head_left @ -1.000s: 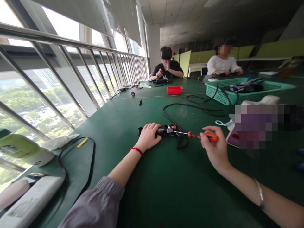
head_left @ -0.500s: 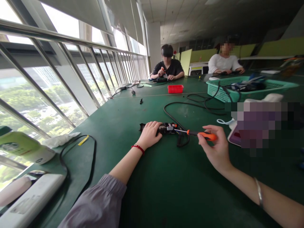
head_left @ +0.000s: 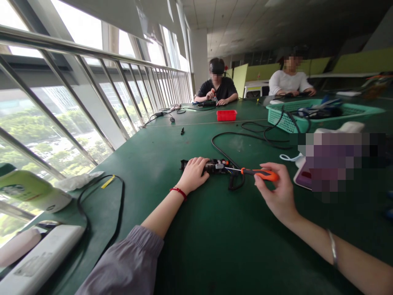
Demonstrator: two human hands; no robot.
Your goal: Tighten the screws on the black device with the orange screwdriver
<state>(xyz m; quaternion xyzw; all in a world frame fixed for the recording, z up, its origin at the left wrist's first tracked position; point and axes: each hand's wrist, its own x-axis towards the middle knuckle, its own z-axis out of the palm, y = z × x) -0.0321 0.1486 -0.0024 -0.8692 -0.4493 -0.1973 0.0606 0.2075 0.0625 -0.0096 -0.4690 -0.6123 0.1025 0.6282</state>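
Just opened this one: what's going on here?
Someone is working at a green table with both hands. The left hand grips a black device lying on it, while the right hand holds an orange-and-black screwdriver, its tip at the device's right end; whether it sits in a screw is too small to tell. Beyond stands a red tray, with two people seated farther back.
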